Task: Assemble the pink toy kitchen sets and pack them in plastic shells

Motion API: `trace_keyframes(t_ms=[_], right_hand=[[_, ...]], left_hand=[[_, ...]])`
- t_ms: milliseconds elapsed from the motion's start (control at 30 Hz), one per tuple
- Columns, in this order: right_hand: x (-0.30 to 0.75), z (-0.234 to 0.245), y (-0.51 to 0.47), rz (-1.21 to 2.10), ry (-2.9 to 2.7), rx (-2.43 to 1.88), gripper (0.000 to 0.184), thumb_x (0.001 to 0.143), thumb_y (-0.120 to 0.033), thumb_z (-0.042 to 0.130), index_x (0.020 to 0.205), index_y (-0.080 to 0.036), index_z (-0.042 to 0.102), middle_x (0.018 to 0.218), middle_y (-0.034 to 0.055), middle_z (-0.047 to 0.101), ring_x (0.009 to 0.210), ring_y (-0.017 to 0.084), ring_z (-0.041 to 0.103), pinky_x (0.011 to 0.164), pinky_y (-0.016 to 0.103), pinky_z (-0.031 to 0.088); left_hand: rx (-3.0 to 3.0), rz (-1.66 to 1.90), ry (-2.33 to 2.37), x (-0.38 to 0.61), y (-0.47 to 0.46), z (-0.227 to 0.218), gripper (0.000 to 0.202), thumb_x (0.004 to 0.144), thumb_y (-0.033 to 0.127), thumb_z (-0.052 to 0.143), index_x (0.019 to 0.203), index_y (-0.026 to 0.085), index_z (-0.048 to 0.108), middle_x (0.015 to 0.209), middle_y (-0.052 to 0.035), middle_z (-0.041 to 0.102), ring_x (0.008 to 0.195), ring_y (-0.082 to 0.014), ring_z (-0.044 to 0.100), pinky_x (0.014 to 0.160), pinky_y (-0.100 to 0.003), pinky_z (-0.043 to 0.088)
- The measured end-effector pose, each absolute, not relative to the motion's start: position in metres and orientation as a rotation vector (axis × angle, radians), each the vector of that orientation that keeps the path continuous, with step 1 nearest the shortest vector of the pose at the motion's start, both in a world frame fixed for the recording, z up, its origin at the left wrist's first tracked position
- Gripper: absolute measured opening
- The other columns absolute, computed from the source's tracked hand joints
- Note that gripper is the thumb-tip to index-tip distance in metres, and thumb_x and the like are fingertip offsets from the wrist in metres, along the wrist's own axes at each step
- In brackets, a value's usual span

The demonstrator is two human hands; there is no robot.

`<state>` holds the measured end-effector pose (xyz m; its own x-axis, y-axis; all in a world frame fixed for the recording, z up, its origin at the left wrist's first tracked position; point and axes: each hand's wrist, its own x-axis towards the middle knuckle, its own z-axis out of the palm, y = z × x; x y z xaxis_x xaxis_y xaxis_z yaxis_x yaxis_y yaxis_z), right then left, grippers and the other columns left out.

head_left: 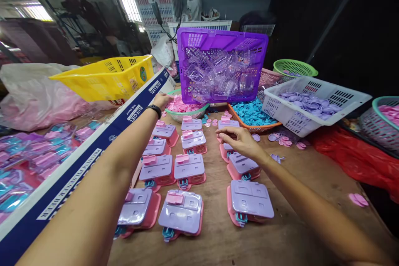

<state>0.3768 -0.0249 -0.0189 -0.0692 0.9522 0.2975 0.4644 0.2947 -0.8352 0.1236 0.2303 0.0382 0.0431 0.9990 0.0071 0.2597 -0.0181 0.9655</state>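
Note:
My left hand [162, 100] reaches to the rim of a green basket [187, 114] of small pink plastic parts [183, 104]; its fingers stretch toward the parts, tips partly hidden. Over the right-hand row of toy boxes, my right hand [239, 140] has its fingers bent together above a lilac lid; whatever lies under the fingertips is hidden. The boxes have pink bases, lilac lids and teal clasps. A pink part sits on the lid of the front middle box [182, 214]. The front right box [252, 199] shows a bare lid, as does the box behind it [243, 164].
A purple crate [224, 35] of clear plastic parts stands tilted behind. Rightward are an orange basket [254, 124] of teal parts and a white basket [311, 118] of lilac parts. A long blue-and-white carton [102, 149] borders the left; a yellow basket [106, 81] stands beyond.

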Motion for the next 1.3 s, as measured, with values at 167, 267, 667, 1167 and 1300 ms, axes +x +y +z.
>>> trace_keyframes(t_ms=[167, 267, 667, 1167, 1300], right_hand=[[0.396, -0.024, -0.040, 0.686, -1.614, -1.389, 0.031, 0.092, -0.043, 0.065, 0.106, -0.020, 0.079, 0.096, 0.0063, 0.079, 0.081, 0.022, 0.075, 0.073, 0.035, 0.060], [0.393, -0.022, -0.040, 0.666, -1.540, -1.344, 0.031, 0.091, -0.044, 0.065, 0.106, -0.020, 0.079, 0.092, 0.0062, 0.078, 0.079, 0.021, 0.072, 0.074, 0.034, 0.059], [0.393, -0.011, -0.065, 0.914, -1.315, -1.095, 0.041, 0.079, -0.055, 0.079, 0.093, -0.018, 0.070, 0.081, 0.0001, 0.067, 0.069, 0.012, 0.060, 0.067, 0.026, 0.053], [0.412, -0.019, -0.076, 1.122, -1.069, -1.120, 0.054, 0.071, -0.068, 0.082, 0.084, -0.017, 0.070, 0.085, 0.0071, 0.073, 0.077, 0.015, 0.067, 0.071, 0.028, 0.053], [0.425, -0.026, -0.065, 0.935, -1.252, -1.162, 0.046, 0.079, -0.063, 0.076, 0.086, -0.018, 0.068, 0.083, 0.0020, 0.069, 0.074, 0.014, 0.061, 0.067, 0.025, 0.046]], left_hand=[[1.413, 0.958, 1.140, 0.140, 0.192, 0.046, 0.017, 0.080, 0.023, 0.075, 0.081, 0.015, 0.060, 0.066, -0.0020, 0.058, 0.055, -0.0095, 0.050, 0.051, -0.022, 0.044], [1.421, 0.858, 1.002, 0.156, 0.142, 0.040, 0.019, 0.084, 0.027, 0.075, 0.080, 0.015, 0.061, 0.071, -0.0015, 0.060, 0.057, -0.0077, 0.053, 0.055, -0.020, 0.047], [1.607, 0.643, 0.614, 0.211, 0.000, 0.018, 0.048, 0.075, 0.060, 0.083, 0.084, 0.018, 0.063, 0.074, 0.0018, 0.057, 0.060, -0.0074, 0.047, 0.054, -0.022, 0.036], [2.173, 1.168, 0.638, 0.237, -0.006, 0.002, 0.036, 0.081, 0.034, 0.081, 0.110, 0.016, 0.069, 0.108, -0.0069, 0.072, 0.094, -0.0175, 0.064, 0.085, -0.030, 0.048], [2.428, 1.092, 0.630, 0.237, 0.002, -0.002, 0.039, 0.084, 0.028, 0.078, 0.118, 0.018, 0.061, 0.112, -0.0065, 0.068, 0.097, -0.0187, 0.064, 0.085, -0.031, 0.050]])
